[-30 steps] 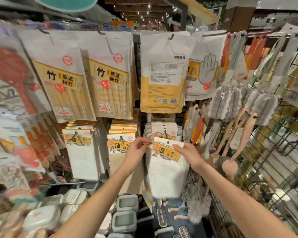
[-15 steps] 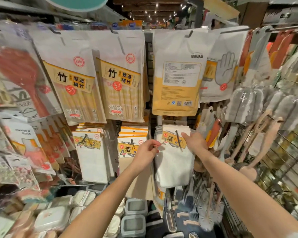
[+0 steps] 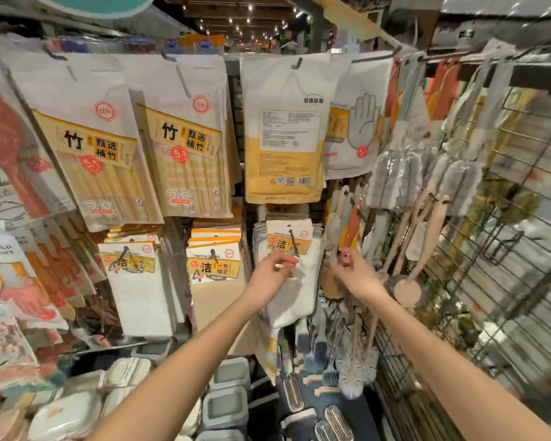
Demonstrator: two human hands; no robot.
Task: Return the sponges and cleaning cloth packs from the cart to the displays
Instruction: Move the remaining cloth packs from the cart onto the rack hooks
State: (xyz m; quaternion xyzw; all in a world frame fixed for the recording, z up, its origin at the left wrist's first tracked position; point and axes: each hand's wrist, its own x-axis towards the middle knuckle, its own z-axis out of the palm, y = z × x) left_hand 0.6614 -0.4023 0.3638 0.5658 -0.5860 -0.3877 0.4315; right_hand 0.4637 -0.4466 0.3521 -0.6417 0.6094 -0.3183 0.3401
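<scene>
White cleaning cloth pack with a yellow printed header card hangs on a dark metal peg hook at centre frame, in front of a stack of like packs. Its cloth body looks soft and limp, the card stiff. The left hand has its fingers pinched closed at the card's lower edge; the right hand, just right of the pack, has curled fingers, gripping nothing I can make out. A good finish, I judge: slide the card fully back on the hook, then square it with its neighbours.
</scene>
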